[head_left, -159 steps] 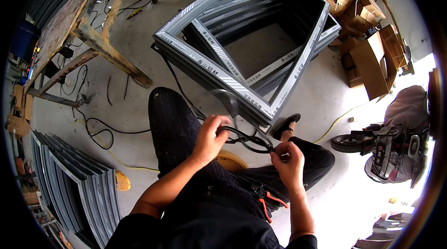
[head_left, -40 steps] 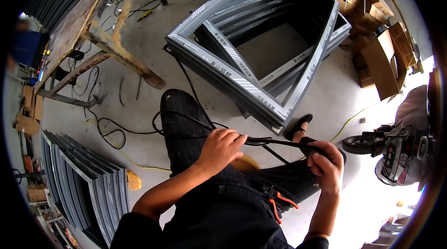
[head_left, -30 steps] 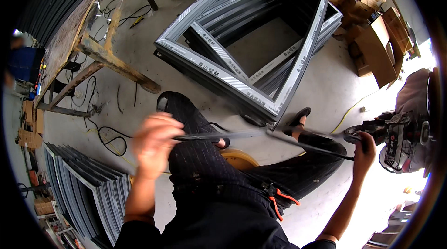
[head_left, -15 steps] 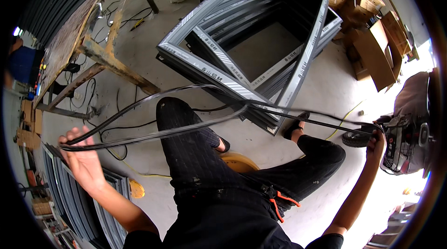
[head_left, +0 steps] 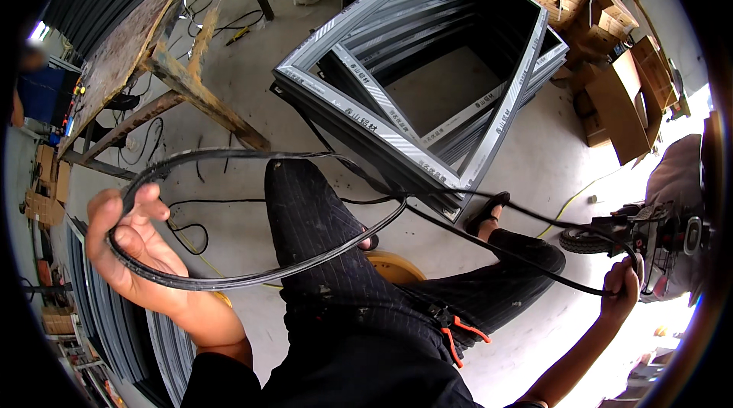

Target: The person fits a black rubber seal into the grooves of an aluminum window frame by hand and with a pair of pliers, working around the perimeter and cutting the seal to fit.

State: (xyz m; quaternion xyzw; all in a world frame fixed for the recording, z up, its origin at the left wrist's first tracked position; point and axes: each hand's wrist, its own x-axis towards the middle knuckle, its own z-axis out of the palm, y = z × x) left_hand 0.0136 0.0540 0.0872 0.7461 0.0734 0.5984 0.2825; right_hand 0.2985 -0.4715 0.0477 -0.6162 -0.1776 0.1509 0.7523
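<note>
A long black rubber sealing strip [head_left: 340, 259] stretches in loops across my lap, crossing itself near the middle. On the left, my left hand [head_left: 141, 244] is raised with its fingers bent and partly spread, the strip's loop running through it between thumb and fingers. Over at the right, my right hand [head_left: 622, 286] is closed on the other end, where two runs of the strip meet. Beyond my knees lies a stack of grey metal frames [head_left: 359, 118], the top ones turned at an angle to each other. Pliers with orange handles [head_left: 458, 335] hang at my waist.
A rusty-legged worktable [head_left: 172, 72] stands at the far left, with cables on the floor beneath. Cardboard boxes [head_left: 622, 103] are piled at the far right, near a wheeled machine [head_left: 672, 232]. Grey profiles [head_left: 114, 309] lie at lower left. Another person [head_left: 38, 99] shows at the left edge.
The loop on the left has opened wider and dropped nearer to me. My left hand's fingers have bent inward around it. My right hand has moved down, and its two strip runs have spread apart.
</note>
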